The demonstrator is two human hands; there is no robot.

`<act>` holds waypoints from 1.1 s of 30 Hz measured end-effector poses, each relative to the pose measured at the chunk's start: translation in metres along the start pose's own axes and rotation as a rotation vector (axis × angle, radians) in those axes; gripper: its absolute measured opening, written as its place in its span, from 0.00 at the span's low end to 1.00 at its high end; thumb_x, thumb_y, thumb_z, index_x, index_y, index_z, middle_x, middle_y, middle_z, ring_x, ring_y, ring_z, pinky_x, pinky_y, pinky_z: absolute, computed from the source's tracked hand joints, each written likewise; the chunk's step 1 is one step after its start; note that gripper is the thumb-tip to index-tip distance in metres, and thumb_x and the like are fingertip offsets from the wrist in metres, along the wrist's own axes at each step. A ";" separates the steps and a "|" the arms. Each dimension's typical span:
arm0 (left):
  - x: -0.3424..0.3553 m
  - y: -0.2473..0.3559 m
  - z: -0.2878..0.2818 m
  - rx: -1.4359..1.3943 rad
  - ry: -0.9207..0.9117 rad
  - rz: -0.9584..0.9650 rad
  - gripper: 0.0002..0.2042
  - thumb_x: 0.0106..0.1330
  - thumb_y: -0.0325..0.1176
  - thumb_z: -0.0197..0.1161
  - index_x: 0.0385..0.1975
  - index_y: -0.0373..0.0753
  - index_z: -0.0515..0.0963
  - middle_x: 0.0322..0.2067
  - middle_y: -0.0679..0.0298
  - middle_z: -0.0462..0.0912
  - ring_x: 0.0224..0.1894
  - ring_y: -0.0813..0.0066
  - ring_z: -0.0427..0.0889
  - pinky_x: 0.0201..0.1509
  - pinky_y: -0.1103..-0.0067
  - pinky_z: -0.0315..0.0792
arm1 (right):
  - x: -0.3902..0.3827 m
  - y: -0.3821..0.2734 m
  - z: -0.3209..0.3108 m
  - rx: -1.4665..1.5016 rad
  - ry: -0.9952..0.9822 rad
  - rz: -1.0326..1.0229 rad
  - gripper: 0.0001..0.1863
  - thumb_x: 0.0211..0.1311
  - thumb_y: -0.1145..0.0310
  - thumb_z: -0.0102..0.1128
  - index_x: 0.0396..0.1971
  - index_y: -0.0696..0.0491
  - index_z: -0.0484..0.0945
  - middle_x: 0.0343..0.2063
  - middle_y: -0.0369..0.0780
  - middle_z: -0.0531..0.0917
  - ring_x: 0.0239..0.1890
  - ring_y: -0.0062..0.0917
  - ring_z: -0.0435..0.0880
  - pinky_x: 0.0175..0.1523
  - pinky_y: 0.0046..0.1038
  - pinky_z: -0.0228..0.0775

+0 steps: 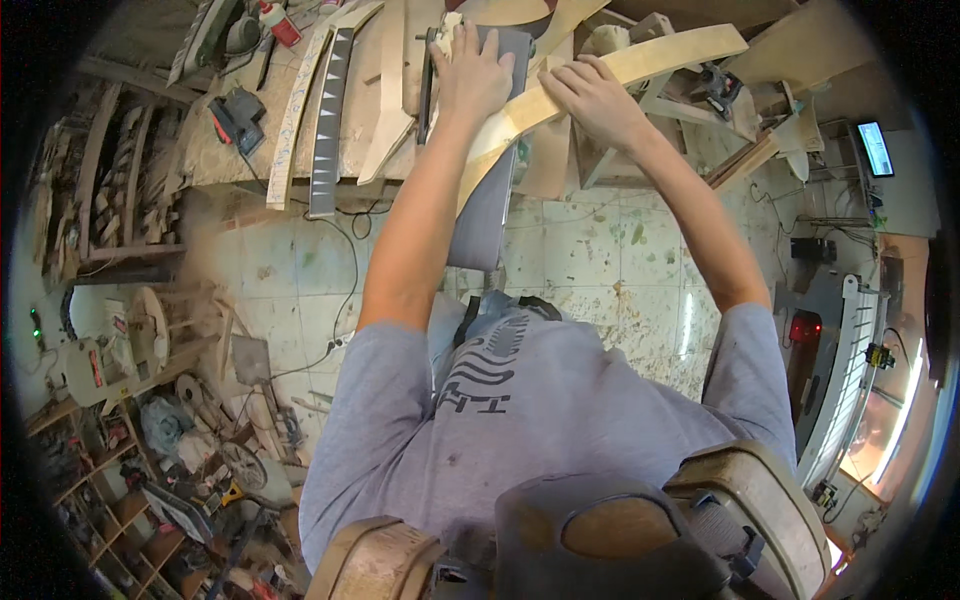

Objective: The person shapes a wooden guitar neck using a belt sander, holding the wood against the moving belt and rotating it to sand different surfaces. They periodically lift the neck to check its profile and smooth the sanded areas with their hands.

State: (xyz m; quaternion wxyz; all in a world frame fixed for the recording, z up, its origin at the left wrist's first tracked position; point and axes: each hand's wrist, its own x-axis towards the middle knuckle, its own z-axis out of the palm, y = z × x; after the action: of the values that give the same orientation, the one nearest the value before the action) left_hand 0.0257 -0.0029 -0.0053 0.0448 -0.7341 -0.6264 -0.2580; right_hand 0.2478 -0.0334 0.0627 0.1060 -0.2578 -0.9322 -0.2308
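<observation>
A pale curved wooden piece (680,52) slants from the upper right down to the left, passing under my left wrist. My right hand (592,98) has its fingers bent over the piece's upper edge, gripping it. Beyond the wood, my left hand (472,78) lies flat with fingers stretched out, over the far end of a long dark grey flat band (485,225) that looks like a sanding belt. The wood crosses above this band. What lies under my left palm is hidden.
On the workbench (225,165) to the left are a patterned curved strip (332,120), pale wooden strips (392,110), a power tool (238,120) and a red bottle (280,22). A wooden frame (655,100) stands at right. A cable (355,265) crosses the tiled floor.
</observation>
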 end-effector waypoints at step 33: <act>-0.003 -0.018 -0.017 -0.010 0.014 -0.065 0.29 0.74 0.47 0.51 0.70 0.39 0.65 0.75 0.46 0.55 0.78 0.48 0.51 0.77 0.44 0.41 | 0.019 -0.011 0.005 0.088 -0.011 0.025 0.28 0.55 0.71 0.61 0.59 0.54 0.72 0.54 0.39 0.79 0.61 0.32 0.75 0.70 0.38 0.61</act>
State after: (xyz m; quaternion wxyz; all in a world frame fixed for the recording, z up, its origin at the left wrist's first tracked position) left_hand 0.0029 -0.0087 0.0034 0.0371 -0.7119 -0.6481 -0.2677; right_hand 0.2255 -0.0317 0.0603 0.1149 -0.2656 -0.9388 -0.1868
